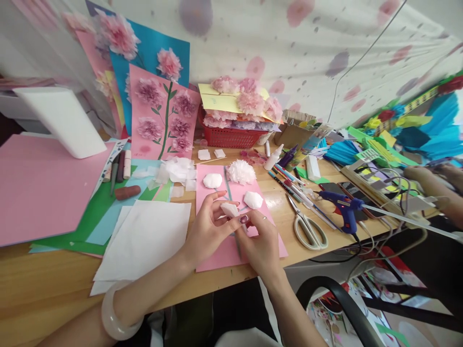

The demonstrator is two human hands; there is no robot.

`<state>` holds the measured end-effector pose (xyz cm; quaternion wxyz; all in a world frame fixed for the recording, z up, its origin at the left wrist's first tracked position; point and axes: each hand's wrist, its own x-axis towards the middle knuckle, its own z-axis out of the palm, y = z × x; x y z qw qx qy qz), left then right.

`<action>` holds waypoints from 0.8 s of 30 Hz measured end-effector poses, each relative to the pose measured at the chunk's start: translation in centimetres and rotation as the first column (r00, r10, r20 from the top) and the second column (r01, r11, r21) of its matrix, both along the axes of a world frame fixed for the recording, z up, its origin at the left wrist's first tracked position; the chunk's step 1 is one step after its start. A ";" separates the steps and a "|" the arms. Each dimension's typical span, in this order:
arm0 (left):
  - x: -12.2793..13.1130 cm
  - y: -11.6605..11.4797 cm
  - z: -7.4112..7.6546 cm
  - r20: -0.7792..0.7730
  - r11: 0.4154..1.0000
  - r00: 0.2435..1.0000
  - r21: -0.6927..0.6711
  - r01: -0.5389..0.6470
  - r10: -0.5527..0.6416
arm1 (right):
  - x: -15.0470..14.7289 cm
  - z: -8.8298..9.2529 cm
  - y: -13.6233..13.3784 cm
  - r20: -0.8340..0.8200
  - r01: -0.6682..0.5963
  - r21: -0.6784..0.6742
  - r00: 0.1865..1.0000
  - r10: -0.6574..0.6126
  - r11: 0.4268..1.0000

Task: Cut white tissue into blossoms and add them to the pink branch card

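Over a pink sheet of card (213, 258), my left hand (208, 224) pinches a small folded piece of white tissue paper (230, 209). My right hand (258, 241) meets it there, fingers closed at the lower edge of the same piece; its grip is partly hidden. On the card are two flat white tissue rounds, one at the upper left (212, 180) and one to the right (253, 200). A fluffy white paper flower (240, 172) sits at the card's top right. A painted stem (227, 183) runs down the card, partly covered by my hands.
White sheets (144, 241) and loose tissue squares (177, 170) lie left. Scissors (309, 229), a blue glue gun (342, 207) with cords, and pens (285, 180) lie right. Finished flower pictures (162, 115) and a red basket (231, 137) stand behind. Another person's arm (434, 188) reaches in at right.
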<state>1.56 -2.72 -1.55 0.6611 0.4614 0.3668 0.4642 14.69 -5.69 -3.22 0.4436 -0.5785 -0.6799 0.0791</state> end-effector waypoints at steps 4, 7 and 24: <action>0.0 0.0 -0.2 -0.014 1.000 1.000 0.000 -0.009 0.009 | -0.2 -0.1 0.0 0.049 0.021 0.085 0.998 -0.025 0.996; 0.1 -0.1 -0.3 -0.008 1.000 1.000 0.012 -0.019 0.019 | -0.3 -0.2 -0.1 0.046 0.012 0.066 0.999 -0.015 0.998; -0.6 0.4 0.4 -0.113 0.994 0.993 0.109 -0.021 0.034 | 0.9 1.3 -0.4 -0.779 -0.497 -0.360 0.626 0.039 0.790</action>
